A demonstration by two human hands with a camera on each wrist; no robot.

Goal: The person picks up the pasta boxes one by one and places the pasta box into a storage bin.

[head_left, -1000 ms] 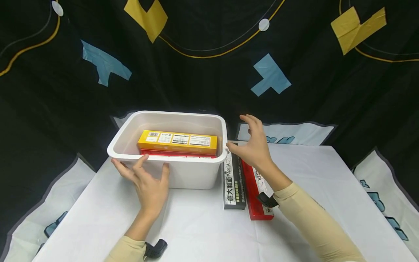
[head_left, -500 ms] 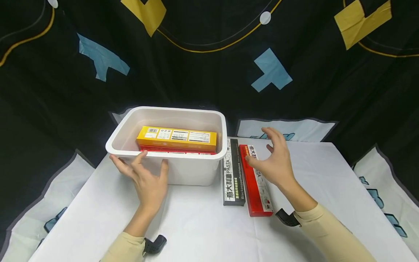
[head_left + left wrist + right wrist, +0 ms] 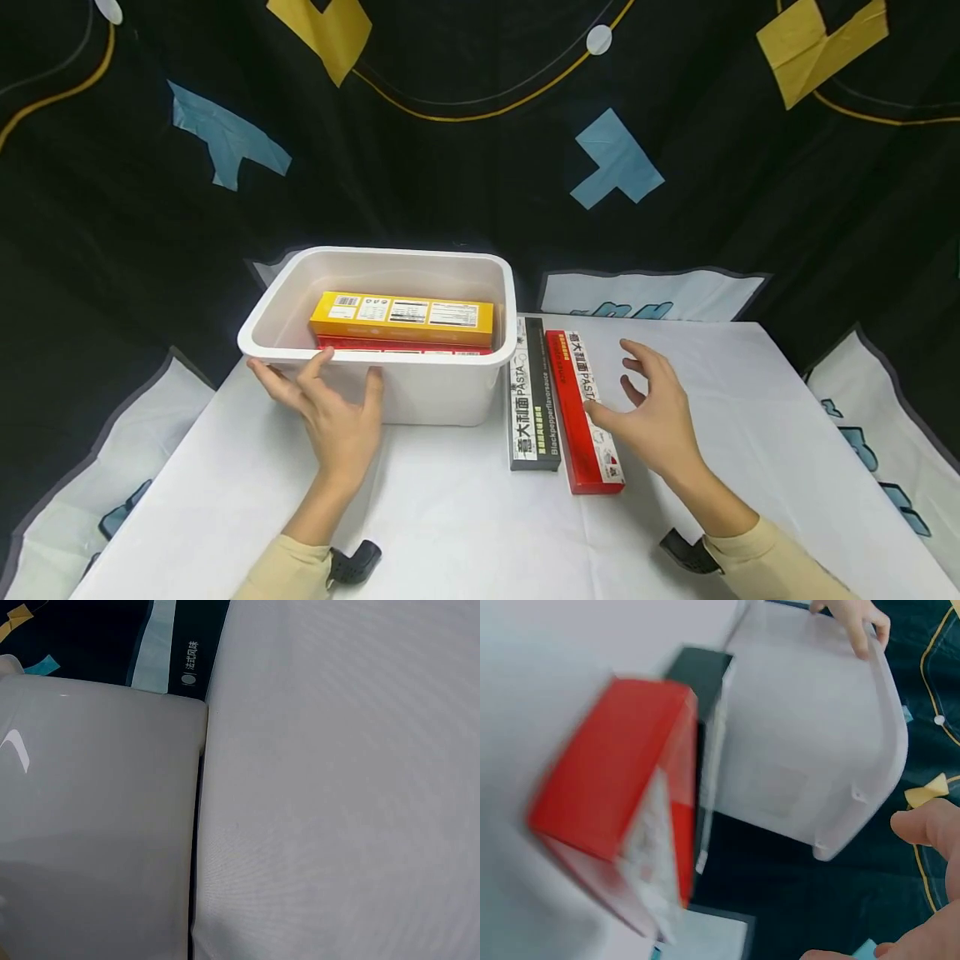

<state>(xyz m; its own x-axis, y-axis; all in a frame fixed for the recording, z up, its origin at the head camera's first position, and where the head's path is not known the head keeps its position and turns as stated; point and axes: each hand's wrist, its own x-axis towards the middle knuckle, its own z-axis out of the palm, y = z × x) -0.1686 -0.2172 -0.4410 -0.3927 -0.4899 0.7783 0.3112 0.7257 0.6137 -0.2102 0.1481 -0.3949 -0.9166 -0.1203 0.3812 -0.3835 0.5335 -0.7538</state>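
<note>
A white plastic bin (image 3: pixel 435 392) stands on the table, with a yellow box (image 3: pixel 401 318) lying on top of a red box (image 3: pixel 405 343) inside it. My left hand (image 3: pixel 337 425) rests against the bin's front, fingertips at the rim and thumb on the wall. To the bin's right lie a black pasta box (image 3: pixel 534 400) and a red pasta box (image 3: pixel 581 417), side by side. My right hand (image 3: pixel 656 412) hovers just right of the red pasta box, thumb over its edge, fingers spread and holding nothing. The left wrist view shows mostly the bin wall (image 3: pixel 97 810).
White cloth covers the table (image 3: pixel 480 525). A black curtain (image 3: pixel 450 183) with yellow and blue patches hangs behind it. The bin stands close to the table's back edge.
My right hand has moved away from the bin's right rim, rightward and nearer, to beside the red pasta box. My left hand stays at the bin.
</note>
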